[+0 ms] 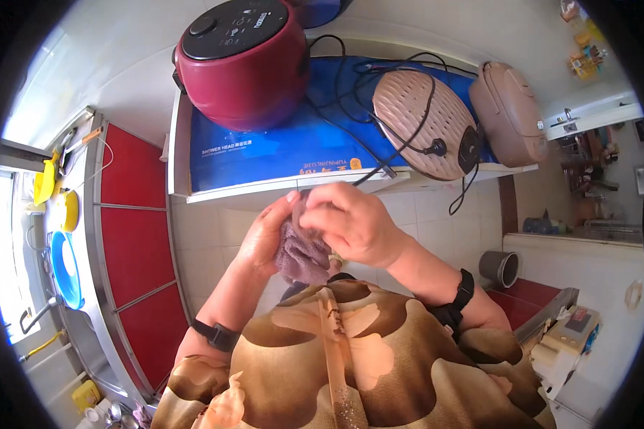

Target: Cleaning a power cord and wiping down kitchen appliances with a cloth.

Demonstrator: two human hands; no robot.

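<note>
A bunched mauve cloth (303, 256) is between my two hands, in front of my body and just before the shelf edge. My left hand (265, 230) grips its left side, the thumb pointing up. My right hand (349, 222) has curled fingers on the cloth's upper part; what lies under them is hidden. A black power cable (373, 174) runs from the shelf down to behind my right hand; whether I touch it cannot be told. Beyond the hands stand a red round cooker (241, 86), a pink oval appliance (424, 120) with a plug on its lid and a pinkish-brown appliance (507, 115).
The white shelf (220, 194) has a blue printed cover (279, 153) with tangled black cables. At left, a counter over red cabinets (134, 225) holds a blue basin (64, 271) and a yellow container (68, 211). A grey bin (499, 269) stands at right.
</note>
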